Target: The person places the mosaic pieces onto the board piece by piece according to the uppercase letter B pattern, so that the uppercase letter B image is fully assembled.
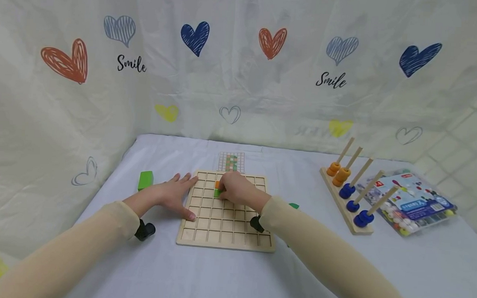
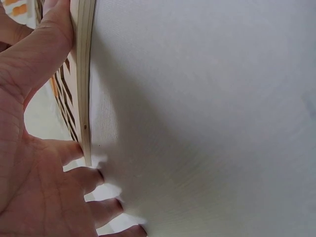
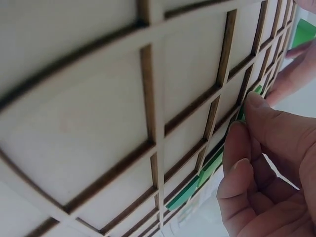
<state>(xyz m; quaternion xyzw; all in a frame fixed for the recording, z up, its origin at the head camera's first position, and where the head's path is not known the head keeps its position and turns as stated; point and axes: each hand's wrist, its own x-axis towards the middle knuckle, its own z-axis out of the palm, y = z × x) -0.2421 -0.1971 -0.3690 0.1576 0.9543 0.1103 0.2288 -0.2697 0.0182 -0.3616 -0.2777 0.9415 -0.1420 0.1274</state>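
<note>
A square wooden grid board (image 1: 206,236) lies on the white-covered table. My left hand (image 1: 172,196) rests at its left edge with fingers spread; in the left wrist view the thumb (image 2: 47,42) lies against the board's side. Over the far part of the grid, my right hand (image 1: 236,189) has its fingers curled, thumb and forefinger pinching a small green tile (image 3: 241,116) at a cell. An orange tile (image 1: 218,184) sits beside these fingers, partly hidden. More green tiles (image 3: 183,193) lie in cells along the same area in the right wrist view.
A printed grid card (image 1: 231,162) lies behind the board. Left of it stands a green block (image 1: 145,180). A green piece (image 1: 293,205) shows beside the right sleeve. Farther right are a peg stand (image 1: 345,211) with orange and blue beads and a clear bead box (image 1: 416,201).
</note>
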